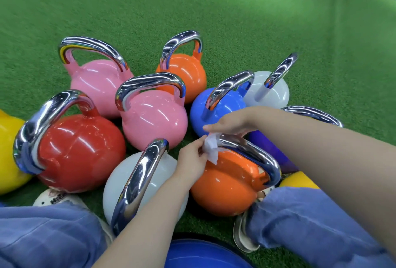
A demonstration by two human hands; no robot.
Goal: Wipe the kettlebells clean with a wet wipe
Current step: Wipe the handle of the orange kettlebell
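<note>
A near orange kettlebell [225,184] with a chrome handle stands on the green turf between my legs. My left hand [190,160] pinches a white wet wipe [211,147] against the left end of that handle. From above, my right hand [231,124] reaches down to the same end of the handle and the top of the wipe; its fingertips are partly hidden. Crowded around are a white kettlebell [150,182], a red one [79,152], two pink ones [154,119] [96,83], a far orange one [186,72], and a blue one [216,109].
More kettlebells ring the group: a pale grey one [272,89], a purple one [267,145] under my right arm, yellow ones at the left edge [8,152] and right [300,180]. My jeans-clad legs [47,237] flank the front. A blue object [203,255] lies at the bottom edge.
</note>
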